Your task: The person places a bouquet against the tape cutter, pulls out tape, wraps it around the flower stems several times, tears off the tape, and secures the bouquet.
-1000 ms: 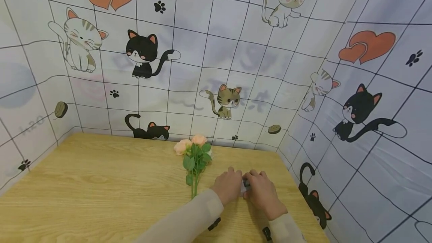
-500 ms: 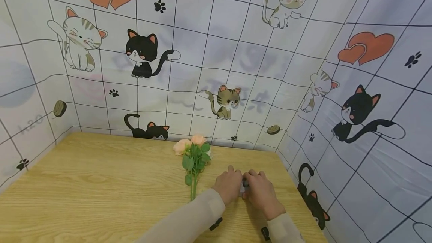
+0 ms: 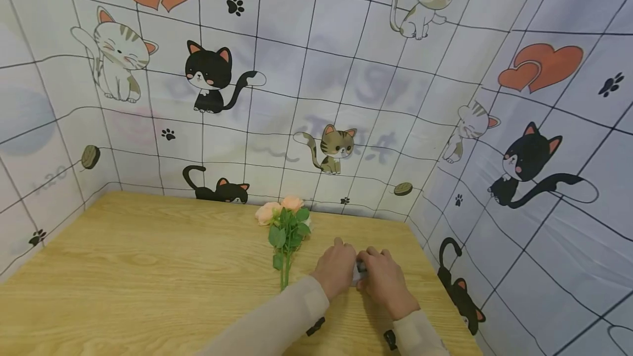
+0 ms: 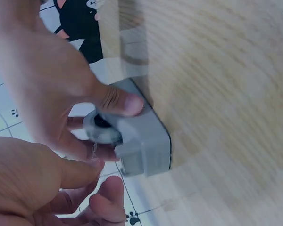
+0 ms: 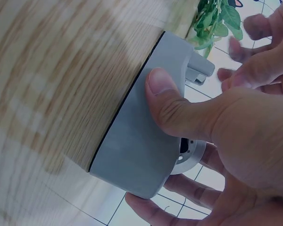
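A grey desktop tape dispenser (image 5: 137, 132) stands on the table, mostly hidden between both hands in the head view. My right hand (image 3: 384, 279) grips it, thumb pressed on one side and fingers round the other, as the right wrist view shows. In the left wrist view a roll of clear tape (image 4: 96, 134) sits in the dispenser. A thin clear strand runs from that roll to my left hand (image 3: 337, 269), whose thumb and forefinger pinch it in front of the cutter end. The left hand does not appear to touch the dispenser's body.
Peach artificial roses (image 3: 268, 213) with green leaves lie on the wooden table (image 3: 163, 268), left of the hands. Cat-printed grid cloth (image 3: 277, 70) hangs behind the table and along its sides. Black straps (image 3: 315, 326) show below the sleeves.
Both hands stay almost in the same place around the tape dispenser. The head view has shifted slightly; the roses have not moved on the table.
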The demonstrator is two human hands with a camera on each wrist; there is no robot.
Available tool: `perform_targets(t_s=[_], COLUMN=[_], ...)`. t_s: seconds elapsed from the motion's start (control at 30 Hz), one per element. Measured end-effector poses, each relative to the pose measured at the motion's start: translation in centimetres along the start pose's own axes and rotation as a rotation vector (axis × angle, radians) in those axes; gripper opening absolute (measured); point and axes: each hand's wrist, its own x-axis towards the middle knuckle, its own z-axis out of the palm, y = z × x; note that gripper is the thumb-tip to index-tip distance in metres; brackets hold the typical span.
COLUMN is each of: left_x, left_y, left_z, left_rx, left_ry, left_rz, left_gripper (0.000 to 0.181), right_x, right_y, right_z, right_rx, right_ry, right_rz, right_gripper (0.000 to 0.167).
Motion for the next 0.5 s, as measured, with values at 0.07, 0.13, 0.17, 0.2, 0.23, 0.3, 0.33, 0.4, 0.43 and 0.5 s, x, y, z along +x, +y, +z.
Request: perform_targets(t_s=[0.07,0.13,0.17,0.2,0.23,0.3,0.33,0.4,0.43,0.5], left_x=[0.0,0.0,0.0,-0.1,-0.1,-0.3,-0.3,-0.5,-0.5,-0.4], left_y=[-0.2,-0.6,-0.8,-0.9,-1.2,-1.6,-1.9,-2.5,-2.9,-3.7], left_z=[-0.7,-1.1,-1.3,-1.4,-1.5,-1.9,-2.1,-2.4,-2.5,-2.5], left_rx=[-0.046,-0.099,-0.129,-0.162,-0.189,-0.233,-0.251,-0.275,-0.28,-0.29], left_ry=[-0.01,-0.027,-0.037,-0.051,-0.06,-0.077,-0.081,-0.087,-0.091,-0.098], left_rz=[0.011,0.002,-0.009,-0.023,-0.038,-0.06,-0.065,-0.076,-0.076,-0.076], left_gripper=[0.012,0.016,0.018,0.017,0.018,0.016,0.017,0.016,0.019,0.028], right_x=[0.0,0.0,-0.1,-0.1,-0.1,0.0,0.0,0.0,0.0,0.1], right_y=[0.0,0.0,-0.1,-0.1,-0.2,-0.3,-0.3,-0.4,-0.5,-0.5], right_z=[-0.1,-0.2,-0.2,-0.2,-0.2,-0.2,-0.1,-0.1,0.0,0.0], right_rx=[0.007,0.011,0.013,0.013,0.014,0.02,0.025,0.034,0.038,0.04], right_ry=[0.007,0.014,0.018,0.018,0.018,0.015,0.012,0.006,0.002,-0.004], right_rz=[0.004,0.007,0.009,0.01,0.011,0.015,0.019,0.025,0.03,0.042], right_gripper=[0.054,0.054,0.054,0.054,0.054,0.053,0.053,0.053,0.053,0.054])
